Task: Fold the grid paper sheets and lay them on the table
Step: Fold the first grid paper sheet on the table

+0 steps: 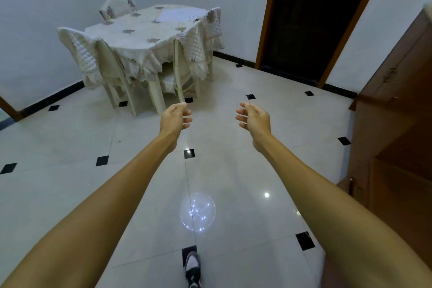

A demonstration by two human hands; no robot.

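Stretching forward over the tiled floor, both hands are held empty: left hand and right hand, fingers loosely curled. Sheets are seen lying on the covered worktop, well apart from both.

Cream tablecloth with grey flowers; glossy pale floor with black diamonds.
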